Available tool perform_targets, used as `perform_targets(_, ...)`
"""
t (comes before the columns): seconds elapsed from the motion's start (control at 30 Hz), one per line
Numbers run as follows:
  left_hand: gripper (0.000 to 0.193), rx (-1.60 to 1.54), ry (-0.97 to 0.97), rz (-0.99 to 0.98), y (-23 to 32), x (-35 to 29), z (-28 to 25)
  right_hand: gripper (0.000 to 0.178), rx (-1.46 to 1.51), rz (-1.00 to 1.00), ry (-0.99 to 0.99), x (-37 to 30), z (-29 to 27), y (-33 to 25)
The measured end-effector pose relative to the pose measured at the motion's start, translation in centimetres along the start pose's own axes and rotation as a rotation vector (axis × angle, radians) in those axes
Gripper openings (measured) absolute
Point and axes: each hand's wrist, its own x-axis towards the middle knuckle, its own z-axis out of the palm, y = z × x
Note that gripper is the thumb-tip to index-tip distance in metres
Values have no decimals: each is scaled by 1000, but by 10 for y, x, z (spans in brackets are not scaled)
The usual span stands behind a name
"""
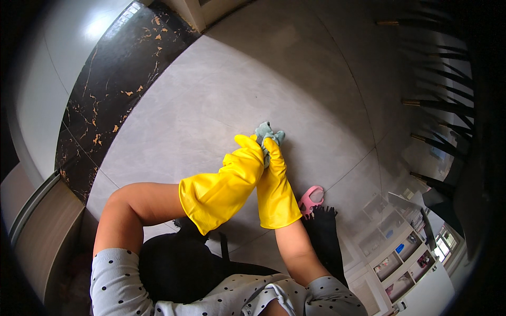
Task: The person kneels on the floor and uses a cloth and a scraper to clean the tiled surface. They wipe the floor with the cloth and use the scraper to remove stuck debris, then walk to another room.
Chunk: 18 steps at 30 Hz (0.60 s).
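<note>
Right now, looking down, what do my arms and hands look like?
Your left hand and right hand wear smooth, shiny yellow gloves with long, wide cuffs. Your short sleeves are pale with scattered black dots. The forearms are bare between gloves and sleeves, with no watch or band showing.

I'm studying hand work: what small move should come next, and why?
Probably open out the cloth over the floor: it is bunched between the left hand and right hand, both gloved, and floor tile stretches ahead of them.
</note>
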Motion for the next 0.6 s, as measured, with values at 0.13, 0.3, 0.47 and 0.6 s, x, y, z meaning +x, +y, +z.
perform_targets(0.13,23,150,85,83,1,-5,2,28,-83,-106,41,7,-10,5)
perform_targets(0.3,23,330,180,165,2,-10,5,27,-110,-169,139,4,0,9)
perform_targets(0.47,23,470,266,227,4,-11,7,23,-58,-228,148,-1,9,4)
perform_targets(0.6,23,533,306,261,5,-16,6,18,1,-362,106,-6,35,4)
